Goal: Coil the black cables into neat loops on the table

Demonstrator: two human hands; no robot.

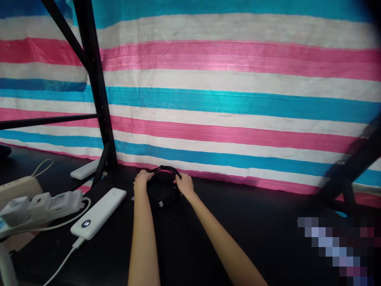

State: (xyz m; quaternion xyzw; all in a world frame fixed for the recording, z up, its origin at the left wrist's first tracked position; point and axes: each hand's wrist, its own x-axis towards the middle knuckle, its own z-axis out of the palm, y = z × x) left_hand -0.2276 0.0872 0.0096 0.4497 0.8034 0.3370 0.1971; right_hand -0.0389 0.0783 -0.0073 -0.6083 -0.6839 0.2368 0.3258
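Observation:
A black cable wound into a coil [164, 171] lies on the black table [268, 222] near the striped sheet. My left hand [142, 178] grips the coil's left side with curled fingers. My right hand [184, 184] holds its right side, fingers closed round the loops. A small light connector end of the cable [161, 204] shows at the coil's near edge.
A white power bank [99, 213] with a white lead [64, 260] lies left of my arms. Farther left sits a power strip with white chargers [41, 204]. A black rack post [95, 87] stands behind; another black frame [348, 171] is at right. A pink, white and blue striped sheet [226, 91] hangs behind.

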